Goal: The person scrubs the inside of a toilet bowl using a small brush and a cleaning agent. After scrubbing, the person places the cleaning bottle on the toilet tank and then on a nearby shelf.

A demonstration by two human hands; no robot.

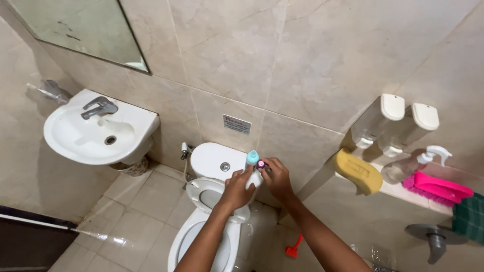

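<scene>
Beige marble-look tiles cover the walls and floor of this small bathroom, and the floor looks wet in spots. From the head camera, looking down: the left hand [237, 190] is wrapped around a white plastic bottle with a light blue cap [252, 160], holding it upright over the white ceramic toilet tank [214, 160]. The right hand [277, 177] sits just beside it, fingertips pinched on a small dark pink-and-black piece [260, 164] right next to the bottle's cap. Can't tell exactly what that little piece is, too small.

Below the left hand is the white toilet [201, 236] with its seat up. Off to the left of that hand, well apart, hangs a white corner washbasin [96, 133] with a grey metal tap [99, 107], and a mirror [80, 27] above it.

To the right of the right hand there's a tiled ledge [403, 191] carrying a yellow sponge [359, 171], a clear spray bottle [411, 166] and a pink scrubbing brush [437, 187]. Two white wall dispensers [396, 121] are mounted above those. Down on the floor, near the right forearm, lies a small red plastic scraper [293, 249].
</scene>
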